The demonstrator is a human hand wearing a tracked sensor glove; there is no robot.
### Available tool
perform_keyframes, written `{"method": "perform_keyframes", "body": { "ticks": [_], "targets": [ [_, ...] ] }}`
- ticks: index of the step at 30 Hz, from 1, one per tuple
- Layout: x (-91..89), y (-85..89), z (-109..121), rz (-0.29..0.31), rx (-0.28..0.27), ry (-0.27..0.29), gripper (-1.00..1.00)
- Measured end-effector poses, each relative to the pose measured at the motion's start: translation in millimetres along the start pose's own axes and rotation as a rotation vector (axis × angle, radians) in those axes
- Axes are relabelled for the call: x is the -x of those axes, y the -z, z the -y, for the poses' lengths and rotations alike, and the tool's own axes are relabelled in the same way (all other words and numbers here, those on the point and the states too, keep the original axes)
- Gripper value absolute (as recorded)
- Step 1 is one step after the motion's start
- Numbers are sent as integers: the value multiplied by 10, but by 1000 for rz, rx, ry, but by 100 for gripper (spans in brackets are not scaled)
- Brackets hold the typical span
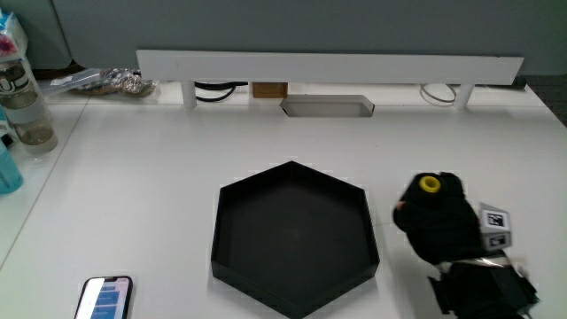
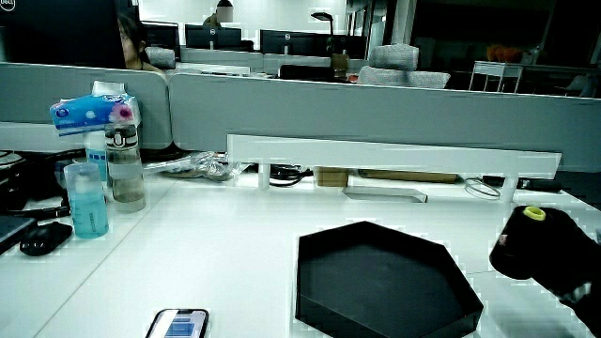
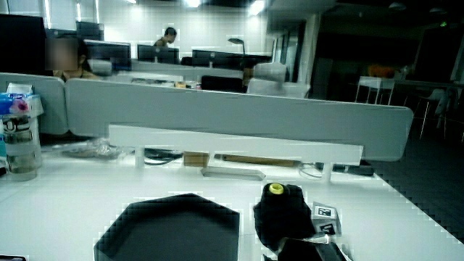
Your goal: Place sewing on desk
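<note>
Hand (image 1: 443, 226) w/ spool (image 1: 430, 184) beside tray (image 1: 232, 204)

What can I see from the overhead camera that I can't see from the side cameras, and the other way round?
Only the main view shows the tray's whole hexagonal outline and bare floor. Only the side views show the office past the low partition, and a tissue pack by the bottle. Both kinds share the black tray, the phone at the table's near edge, the bottle, and the hand beside the tray, closed on a yellow-topped sewing spool.
</note>
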Motion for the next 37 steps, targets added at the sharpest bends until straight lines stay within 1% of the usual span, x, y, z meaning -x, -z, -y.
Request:
{"method": "perform_keyframes", "body": {
  "ticks": [1, 2, 3, 4, 5, 6, 7, 8, 9, 10, 11, 13, 14, 16, 18, 19, 20, 21, 23, 26, 27, 28, 29, 30, 31, 32, 33, 34, 35, 37],
  "targets": [
    [27, -15, 64, 68, -77, -45, 0],
    [-68, -30, 18, 81, -69, 5, 0],
    [-32, -29, 74, 77, -72, -2, 0],
    [-76, -37, 62, 77, -79, -24, 0],
    [-123, -43, 54, 73, -81, -4, 0],
    [-149, -44, 57, 77, -89, -6, 0],
    [-185, -40, 47, 80, -71, 28, 0],
    [-186, -38, 54, 89, -73, 23, 0],
    [-185, -37, 60, 90, -91, 16, 0],
    [-212, -35, 47, 94, -90, 25, 0],
    [-181, -25, 79, 97, -80, 19, 0],
    [-238, -28, 53, 99, -92, 23, 0],
    [-332, -38, -14, 62, -33, 47, 0],
    [-332, -44, 16, 65, -40, 67, 0],
    [-378, -49, 13, 65, -43, 63, 0],
    [-397, -50, 16, 48, -37, 55, 0],
    [-429, -61, 8, 44, -49, 66, 0],
    [-455, -70, -15, 45, -47, 60, 0],
    [-411, -74, 19, 33, -41, 73, 0],
    [-466, -67, -19, 12, -27, 74, 0],
    [-505, -64, -50, 9, -7, 76, 0],
    [-556, -65, -84, -9, 22, 79, -12],
    [-400, -50, 55, 43, -7, 65, -25],
    [-392, -50, 74, 49, 30, 63, -37],
    [-520, -72, 8, 34, 19, 50, -50],
    [-528, -80, 28, 25, 40, 48, -63],
    [-542, -95, 42, 22, 41, 46, -75],
    [-536, -107, 67, 6, 49, 34, -87],
    [-575, -122, 64, 5, 64, 27, -100],
    [-670, -158, 68, -38, 57, 13, -100]
  ]
}}
